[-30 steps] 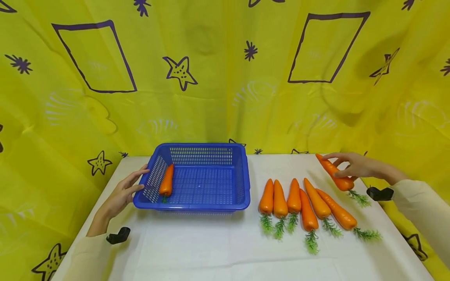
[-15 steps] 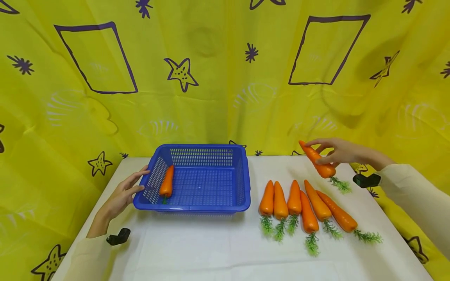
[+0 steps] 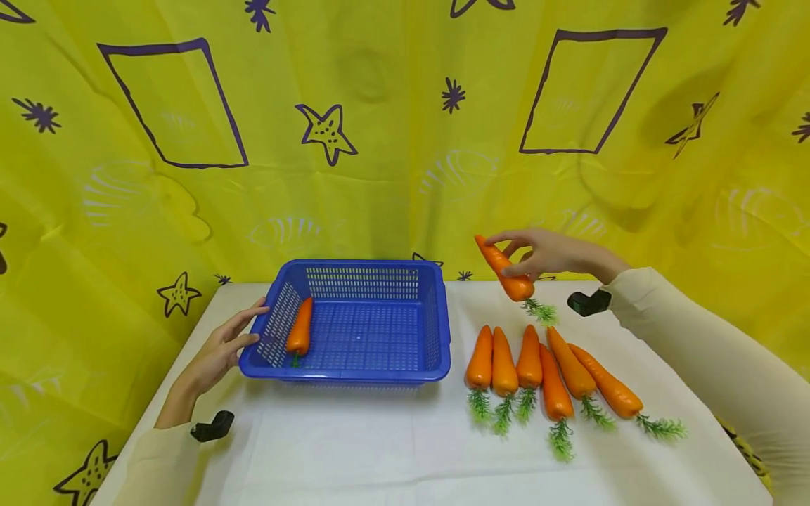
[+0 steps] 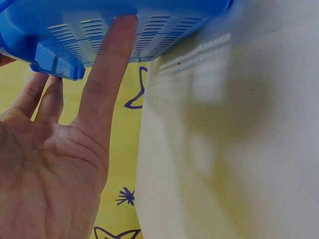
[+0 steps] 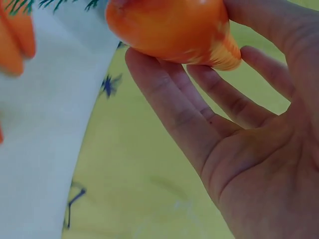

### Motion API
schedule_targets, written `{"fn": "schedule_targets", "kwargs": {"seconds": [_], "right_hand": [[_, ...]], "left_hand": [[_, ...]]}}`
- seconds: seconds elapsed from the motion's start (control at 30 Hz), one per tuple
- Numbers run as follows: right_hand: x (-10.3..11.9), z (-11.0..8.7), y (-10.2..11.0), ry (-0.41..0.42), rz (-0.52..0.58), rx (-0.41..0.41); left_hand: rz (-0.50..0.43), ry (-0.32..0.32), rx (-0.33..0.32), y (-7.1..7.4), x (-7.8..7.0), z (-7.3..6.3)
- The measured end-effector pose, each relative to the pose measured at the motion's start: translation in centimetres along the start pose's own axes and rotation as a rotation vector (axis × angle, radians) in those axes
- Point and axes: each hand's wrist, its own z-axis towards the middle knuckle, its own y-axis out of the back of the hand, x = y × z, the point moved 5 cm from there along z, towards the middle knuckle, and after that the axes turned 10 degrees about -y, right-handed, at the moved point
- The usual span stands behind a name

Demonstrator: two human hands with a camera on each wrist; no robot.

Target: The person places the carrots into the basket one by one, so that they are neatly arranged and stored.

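A carrot (image 3: 504, 270) with a green leafy top hangs above the back of the table, tip pointing up and left. My right hand (image 3: 547, 251) pinches it between thumb and fingers, and the right wrist view shows the thick end of this carrot (image 5: 169, 25) up close. To the left stands a blue plastic basket (image 3: 344, 373) with slotted walls. Another carrot (image 3: 300, 327) lies inside it, along the left wall. My left hand (image 3: 218, 351) touches the basket's left rim with extended fingers. In the left wrist view its straight thumb (image 4: 107, 74) lies against the basket's side.
Several carrots (image 3: 557, 386) lie side by side on the white-covered table (image 3: 354, 450), right of the basket, leaves toward the front. Close behind the table's back edge hangs a yellow curtain (image 3: 392, 197) with drawn stars.
My right hand has carried its carrot up off the table's right side and leftward, to above the back of the carrot row. The left hand and the basket have stayed in place.
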Motion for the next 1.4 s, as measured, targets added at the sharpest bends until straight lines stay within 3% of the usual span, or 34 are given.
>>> {"fn": "schedule_targets", "kwargs": {"seconds": [0.57, 0.87, 1.1, 1.4], "right_hand": [[8.4, 7.9, -6.3, 0.132, 0.144, 0.087], [10.9, 11.6, -10.7, 0.162, 0.250, 0.154], [12.8, 13.8, -13.8, 0.167, 0.261, 0.151], [14.0, 16.4, -17.4, 0.118, 0.340, 0.180]], "left_hand": [[0.026, 0.006, -0.006, 0.1, 0.1, -0.5], [0.058, 0.022, -0.006, 0.2, 0.3, -0.4], [0.057, 0.028, -0.006, 0.1, 0.3, -0.3], [0.037, 0.016, -0.009, -0.1, -0.1, 0.0]]}}
